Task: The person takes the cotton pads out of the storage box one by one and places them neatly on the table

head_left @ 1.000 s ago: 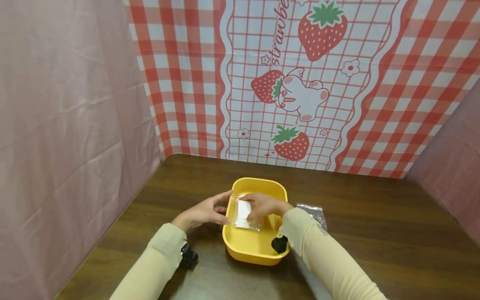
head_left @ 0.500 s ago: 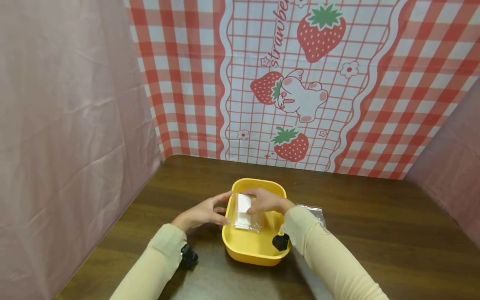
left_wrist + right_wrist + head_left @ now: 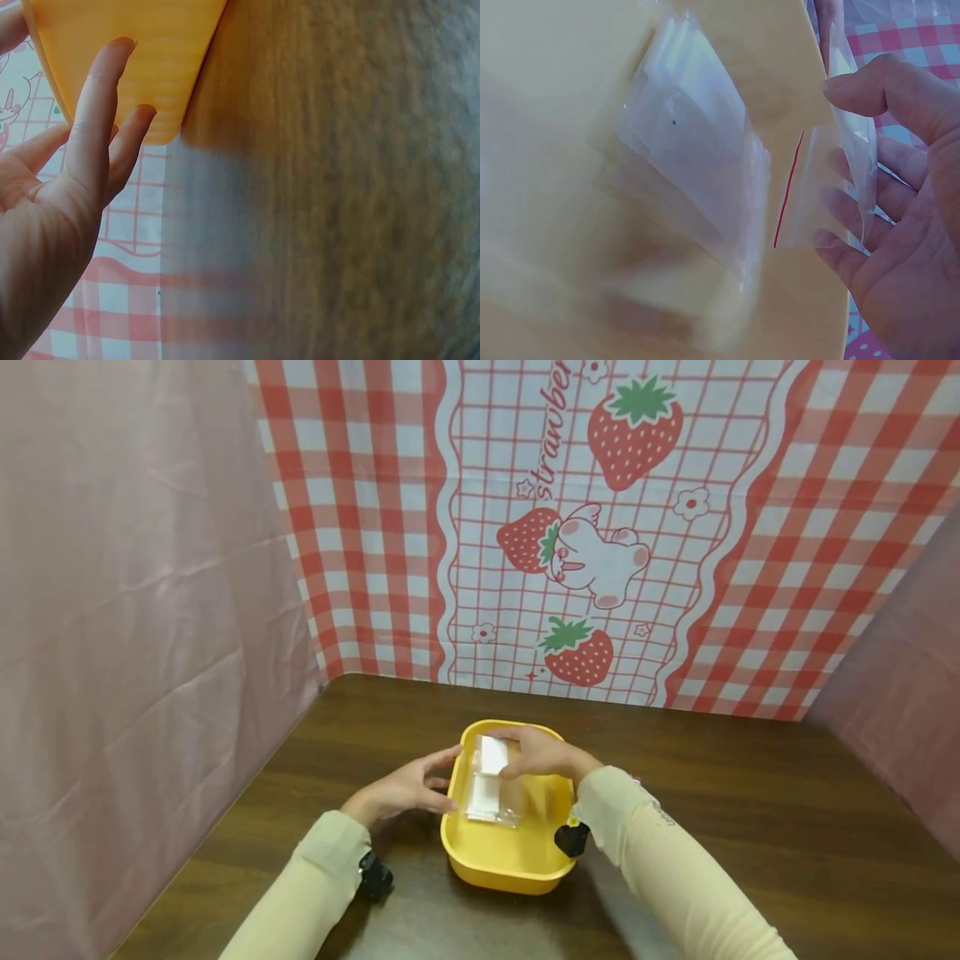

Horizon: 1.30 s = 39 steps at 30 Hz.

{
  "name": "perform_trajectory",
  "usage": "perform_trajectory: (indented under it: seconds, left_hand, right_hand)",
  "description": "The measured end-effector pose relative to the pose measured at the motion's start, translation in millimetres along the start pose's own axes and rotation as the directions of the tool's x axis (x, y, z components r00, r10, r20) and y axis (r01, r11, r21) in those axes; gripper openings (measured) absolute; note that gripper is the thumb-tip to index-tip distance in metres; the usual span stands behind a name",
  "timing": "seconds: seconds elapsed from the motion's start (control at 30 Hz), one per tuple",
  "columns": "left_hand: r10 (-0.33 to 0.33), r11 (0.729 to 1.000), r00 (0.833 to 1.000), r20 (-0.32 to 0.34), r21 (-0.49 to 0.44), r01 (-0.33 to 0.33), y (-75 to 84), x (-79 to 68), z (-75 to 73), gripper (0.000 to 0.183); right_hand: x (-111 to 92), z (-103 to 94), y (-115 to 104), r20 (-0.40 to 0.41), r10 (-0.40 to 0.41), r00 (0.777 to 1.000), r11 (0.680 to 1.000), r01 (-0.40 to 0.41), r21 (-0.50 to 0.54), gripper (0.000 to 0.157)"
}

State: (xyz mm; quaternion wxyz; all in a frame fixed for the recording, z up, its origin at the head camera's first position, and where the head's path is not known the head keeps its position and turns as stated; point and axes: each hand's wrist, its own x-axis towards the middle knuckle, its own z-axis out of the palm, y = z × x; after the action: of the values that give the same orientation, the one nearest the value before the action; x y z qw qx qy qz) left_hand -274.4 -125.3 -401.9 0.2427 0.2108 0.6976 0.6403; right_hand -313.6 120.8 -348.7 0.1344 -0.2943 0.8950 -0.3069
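Note:
A yellow plastic bin (image 3: 504,881) stands on the brown table. My left hand (image 3: 405,792) rests against its left side with fingers spread; the left wrist view shows fingertips (image 3: 120,49) on the outer wall. My right hand (image 3: 543,753) is over the far part of the bin and pinches a clear zip bag (image 3: 492,755) with something flat and white in it. A red line runs along the bag's seal in the right wrist view. Below it in the bin lies a pile of similar clear bags (image 3: 686,139), also with white contents.
Black cameras are strapped to both wrists, the left one (image 3: 374,877) near the table (image 3: 420,927) and the right one (image 3: 572,840) over the bin's right rim. A strawberry-print cloth (image 3: 570,568) hangs behind, with a pink curtain (image 3: 150,610) at the left.
My right hand has lifted one bag off the pile and moved slightly up and to the right with it. My left hand has stayed at the bin's side.

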Motion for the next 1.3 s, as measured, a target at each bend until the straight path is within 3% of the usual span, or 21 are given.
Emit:
perform_trajectory:
  seconds: [0.17,0.5,0.8,1.3]
  left_hand:
    - [0.001,1.000,1.000,0.003,0.001,-0.001,0.5,-1.0,-0.3,0.091]
    - [0.000,1.000,1.000,0.007,0.006,0.000,0.2,-1.1,0.1,0.091]
    - [0.001,1.000,1.000,0.005,0.008,-0.001,0.4,-0.6,0.3,0.091]
    - [-0.001,1.000,1.000,0.012,-0.001,0.001,1.2,-0.7,1.2,0.091]
  right_hand:
    - [-3,-6.0,0,-0.031,0.023,0.999,1.000,-0.023,-0.007,0.064]
    - [-17,-16.7,1,-0.038,-0.013,0.999,1.000,0.014,0.006,0.064]
    - [-30,-22.8,4,-0.041,-0.060,0.997,0.996,0.057,-0.067,0.068]
    - [-63,-31.0,29,-0.128,-0.065,0.990,0.997,0.068,0.022,0.072]
